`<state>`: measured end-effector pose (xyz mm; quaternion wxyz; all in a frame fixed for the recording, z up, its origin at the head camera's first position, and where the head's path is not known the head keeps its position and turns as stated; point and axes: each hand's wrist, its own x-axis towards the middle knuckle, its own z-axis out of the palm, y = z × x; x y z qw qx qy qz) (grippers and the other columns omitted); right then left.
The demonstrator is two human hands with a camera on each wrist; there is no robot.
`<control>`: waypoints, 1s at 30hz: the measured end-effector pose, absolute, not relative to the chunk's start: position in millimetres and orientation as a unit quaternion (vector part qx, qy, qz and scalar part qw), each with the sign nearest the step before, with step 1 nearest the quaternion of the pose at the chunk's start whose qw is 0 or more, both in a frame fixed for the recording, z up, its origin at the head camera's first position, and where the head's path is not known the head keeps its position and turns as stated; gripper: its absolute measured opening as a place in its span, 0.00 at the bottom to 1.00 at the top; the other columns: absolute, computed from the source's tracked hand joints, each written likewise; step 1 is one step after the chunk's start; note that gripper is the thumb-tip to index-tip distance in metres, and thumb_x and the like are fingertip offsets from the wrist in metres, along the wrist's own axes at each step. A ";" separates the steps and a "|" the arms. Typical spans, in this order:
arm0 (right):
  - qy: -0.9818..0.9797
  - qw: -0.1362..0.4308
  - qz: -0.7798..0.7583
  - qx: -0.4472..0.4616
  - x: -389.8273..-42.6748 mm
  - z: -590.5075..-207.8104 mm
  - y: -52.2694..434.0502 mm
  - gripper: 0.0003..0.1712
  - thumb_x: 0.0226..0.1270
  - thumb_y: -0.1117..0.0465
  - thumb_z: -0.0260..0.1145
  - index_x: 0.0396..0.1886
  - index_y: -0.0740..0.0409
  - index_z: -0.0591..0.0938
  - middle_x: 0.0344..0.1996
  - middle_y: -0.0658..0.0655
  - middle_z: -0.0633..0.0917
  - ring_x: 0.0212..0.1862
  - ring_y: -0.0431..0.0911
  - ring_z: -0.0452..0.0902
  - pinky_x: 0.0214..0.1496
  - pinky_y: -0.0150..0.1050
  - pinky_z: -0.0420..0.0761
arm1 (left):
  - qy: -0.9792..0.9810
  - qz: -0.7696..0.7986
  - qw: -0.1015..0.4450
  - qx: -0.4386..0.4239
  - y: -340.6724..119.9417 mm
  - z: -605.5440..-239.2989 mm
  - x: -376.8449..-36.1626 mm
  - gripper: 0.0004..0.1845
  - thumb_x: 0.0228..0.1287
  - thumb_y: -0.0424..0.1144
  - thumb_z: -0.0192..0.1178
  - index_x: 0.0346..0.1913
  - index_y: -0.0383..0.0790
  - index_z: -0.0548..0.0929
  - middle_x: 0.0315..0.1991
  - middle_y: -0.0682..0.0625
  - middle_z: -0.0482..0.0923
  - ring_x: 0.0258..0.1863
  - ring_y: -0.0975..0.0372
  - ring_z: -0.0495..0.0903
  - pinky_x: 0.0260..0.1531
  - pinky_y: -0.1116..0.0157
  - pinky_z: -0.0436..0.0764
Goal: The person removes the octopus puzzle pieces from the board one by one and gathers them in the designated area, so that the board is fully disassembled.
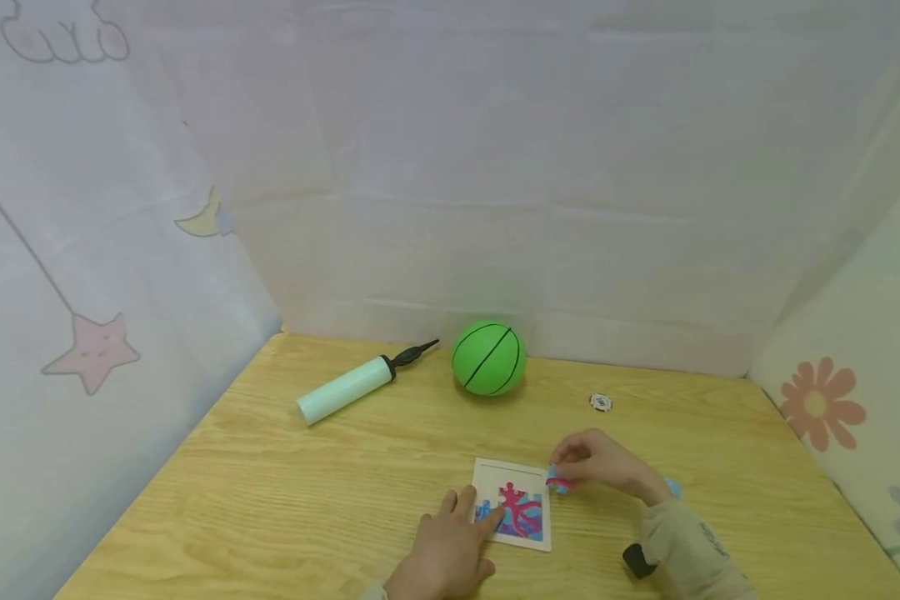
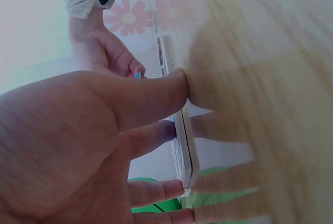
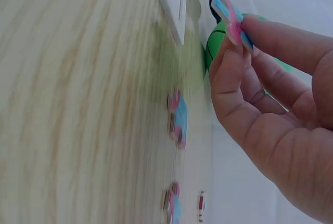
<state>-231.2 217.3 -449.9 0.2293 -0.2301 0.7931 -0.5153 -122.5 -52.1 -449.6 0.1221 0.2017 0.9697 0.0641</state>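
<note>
A white-framed jigsaw puzzle board (image 1: 495,473) lies on the table, its lower part filled with pink, blue and purple pieces. My left hand (image 1: 446,546) rests at its left side, the index fingertip on the fitted pieces. In the left wrist view, the thumb and fingertips line the edge of the board (image 2: 191,151). Just off the board's right edge, my right hand (image 1: 603,465) pinches a pink and blue puzzle piece (image 3: 234,25) between thumb and fingers, raised above the table. Two loose puzzle pieces (image 3: 179,117) lie below that hand in the right wrist view.
A green ball (image 1: 488,358) stands at the back of the table, with a mint-green hand pump (image 1: 347,390) to its left. Toward the back right lies a round chip (image 1: 601,402). A light blue piece (image 1: 672,487) shows partly behind the right wrist. Fabric walls enclose the table.
</note>
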 end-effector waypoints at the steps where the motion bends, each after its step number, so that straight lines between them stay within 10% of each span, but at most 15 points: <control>1: 0.791 0.231 -0.517 -0.231 -230.1 -449.6 220.2 0.14 0.66 0.64 0.65 0.43 0.73 0.80 0.34 0.55 0.84 0.36 0.42 0.79 0.41 0.39 0.83 | 0.969 0.068 0.124 0.200 -52.1 -450.8 -122.7 0.34 0.58 0.57 0.64 0.68 0.65 0.68 0.67 0.45 0.60 0.65 0.46 0.63 0.49 0.41 0.74; 30: 0.788 0.255 -0.499 -0.255 -213.9 -459.5 246.5 0.07 0.63 0.69 0.64 0.36 0.72 0.80 0.25 0.56 0.81 0.24 0.39 0.73 0.27 0.32 0.76 | 0.969 0.082 0.124 0.197 -52.5 -451.4 -123.7 0.34 0.56 0.55 0.65 0.68 0.65 0.69 0.67 0.43 0.61 0.65 0.43 0.63 0.48 0.38 0.73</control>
